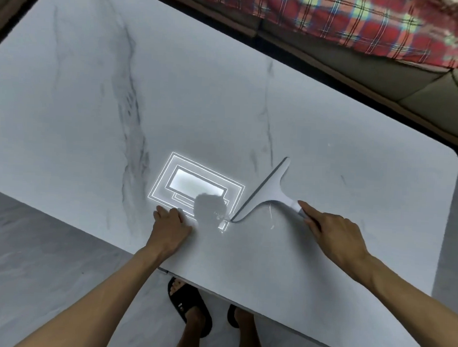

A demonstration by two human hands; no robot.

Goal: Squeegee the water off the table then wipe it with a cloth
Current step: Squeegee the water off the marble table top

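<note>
Two bare hands work over one broad desk [94, 115] in the head view. Its top is a smooth, glossy slab with a marble look, pale grey-white and crossed by smoky dark veins, with a rounded corner at the far right. The sheen throws back a ceiling light reflection [196, 183] as nested bright rectangles, partly covered by a dark rounded silhouette.

The squeegee [270, 189] lies on the desk right of that reflection. It is white plastic and T-shaped, and a thin dark strip edges its long straight blade. The blade runs diagonally, with its near end towards the left hand and its far end out towards the right. A flared neck narrows into the handle. Small bright glints of water [222, 218] sit at the blade's near end.

The right hand [335, 230] grips the handle, fingers wrapped round it and the forefinger laid along the top. The left hand [172, 223] rests on the desk near its front edge, holding nothing that shows. Whether its fingers are flat or tucked under, I cannot tell.

Beyond the desk lies a red plaid blanket [360, 27] on olive cushions [384, 83]. Below are a grey tiled floor [49, 244] and black slide sandals [188, 305].
</note>
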